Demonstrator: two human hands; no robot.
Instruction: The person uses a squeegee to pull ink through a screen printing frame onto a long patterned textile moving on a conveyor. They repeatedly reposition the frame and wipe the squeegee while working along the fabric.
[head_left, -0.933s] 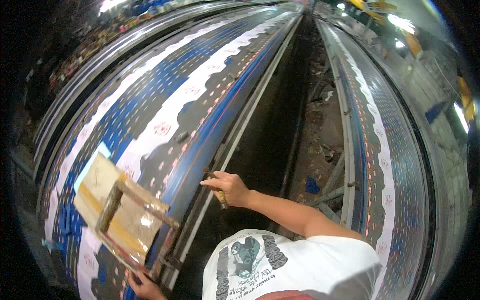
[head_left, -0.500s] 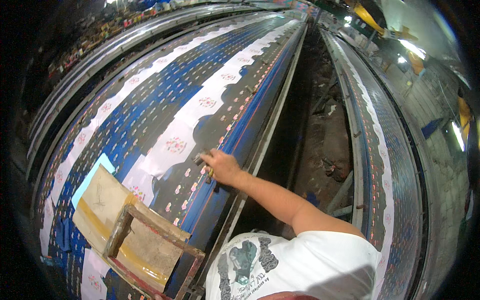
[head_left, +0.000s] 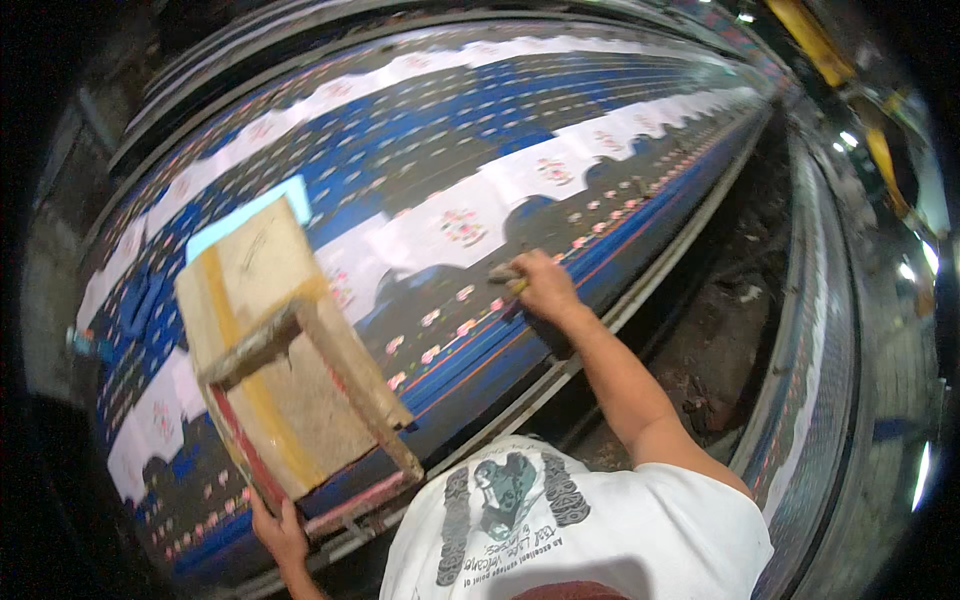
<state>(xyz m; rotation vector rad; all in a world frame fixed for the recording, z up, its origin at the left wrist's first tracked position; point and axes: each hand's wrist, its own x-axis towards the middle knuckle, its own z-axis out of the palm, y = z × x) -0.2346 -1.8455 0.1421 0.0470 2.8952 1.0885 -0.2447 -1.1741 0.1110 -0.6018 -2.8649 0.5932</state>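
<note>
My left hand [head_left: 278, 528] grips the near edge of a wooden-framed printing screen [head_left: 365, 385], a beige panel with yellow-brown tape strips. The screen sits tilted over the left part of a long cloth-covered table, and a light blue sheet [head_left: 300, 195] shows behind its far end. Out to the right, my right hand [head_left: 547, 290] is closed around a small greyish tool [head_left: 503, 275]; blur hides its exact kind. This hand is just above the dark cloth [head_left: 470, 290], near rows of small pink printed flowers and a blue border strip.
White scalloped paper strips [head_left: 420, 235] with printed motifs run along the cloth. A rail [head_left: 640, 320] edges the table. Beyond the dark aisle [head_left: 715, 330] on the right stands another long table [head_left: 800, 390]. A crumpled blue cloth [head_left: 145, 300] lies at the left.
The view has swung, so the table now slants further right. My left hand has come into view at the screen's near edge. My right hand still holds the small tool over the cloth.
</note>
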